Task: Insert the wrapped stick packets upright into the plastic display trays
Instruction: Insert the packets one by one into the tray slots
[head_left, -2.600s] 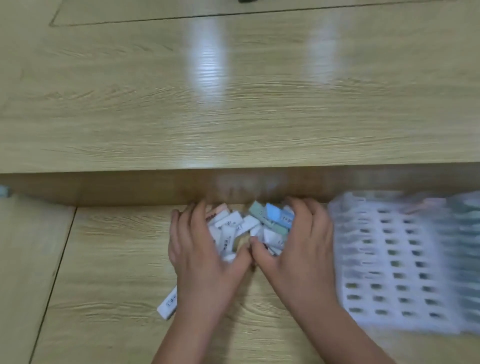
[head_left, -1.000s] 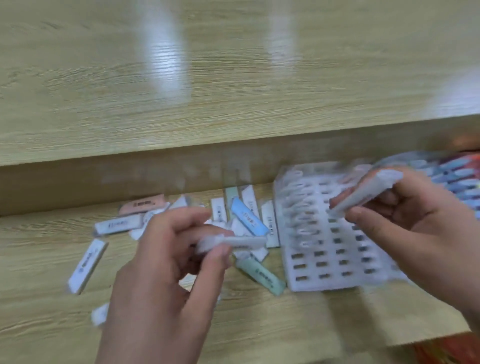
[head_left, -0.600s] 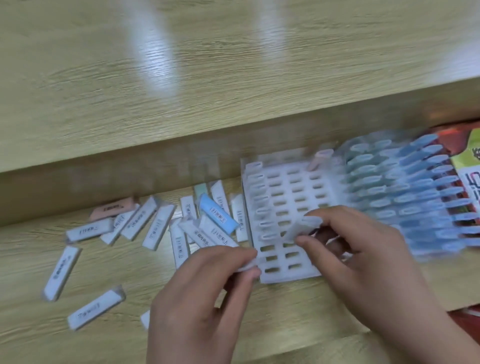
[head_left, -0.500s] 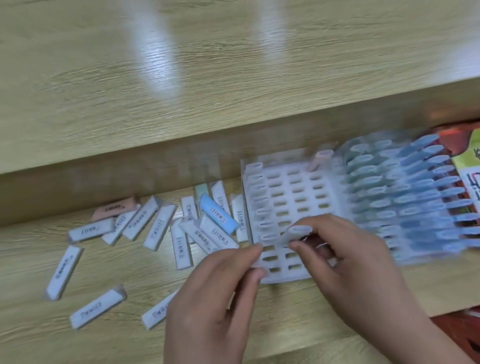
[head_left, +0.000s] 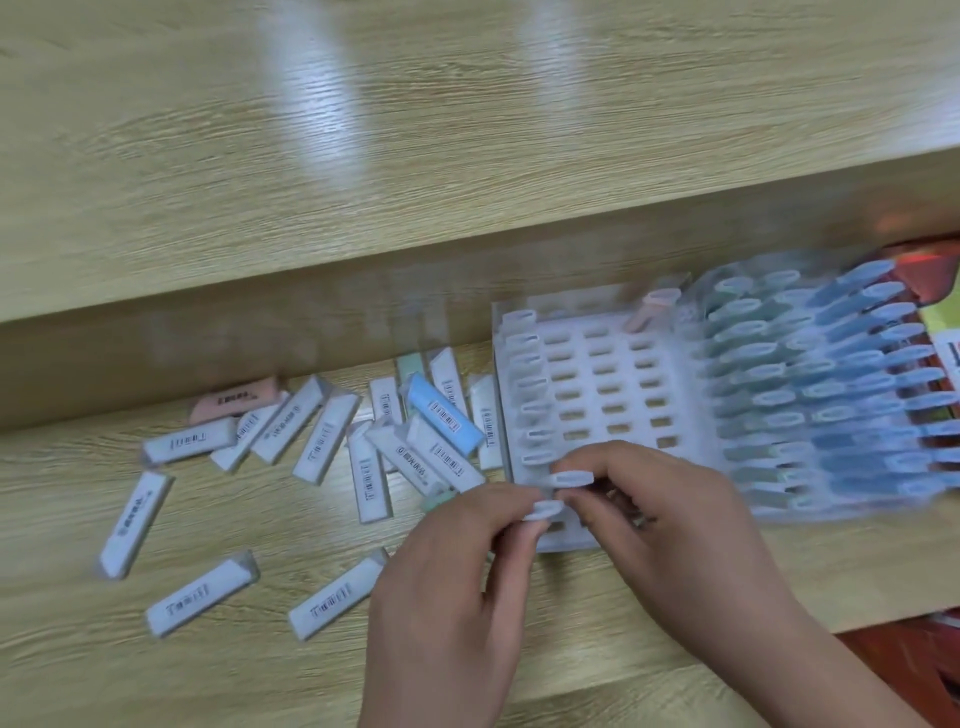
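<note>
- Both hands pinch one white packet each: the right hand (head_left: 670, 519) has thumb and forefinger clamped on a packet (head_left: 570, 478) standing upright over the near-left corner of the white tray (head_left: 597, 395); the left hand (head_left: 457, 587) has its grip clamped on a second white packet (head_left: 543, 509), just in front of the first and close to the tray's near edge.
- Change: half a second ago the right hand's packet was tilted above the near rows; it now stands vertical in line with the left column. The left hand has moved in from beside the tray to its near edge. Judgement: one insertion is close to seating and the next is queued directly behind it.
- Left column of the white tray: filled with upright white packets. The three columns to its right show mostly open slots, with one pink packet (head_left: 652, 306) at the far row.
- Neighbouring tray (head_left: 831, 395) toward the right edge of the surface: packed with upright green and blue packets; motion blur hides its detail.
- Loose stock on the surface (head_left: 260, 670), left of the tray: many white packets, a blue packet (head_left: 444, 415), a pink one (head_left: 234, 400), lying flat and partly overlapping.
- Obstruction: the two hands crowd the same corner, and the fingers hide the slots beneath them; whether either packet has entered its slot cannot be told.
</note>
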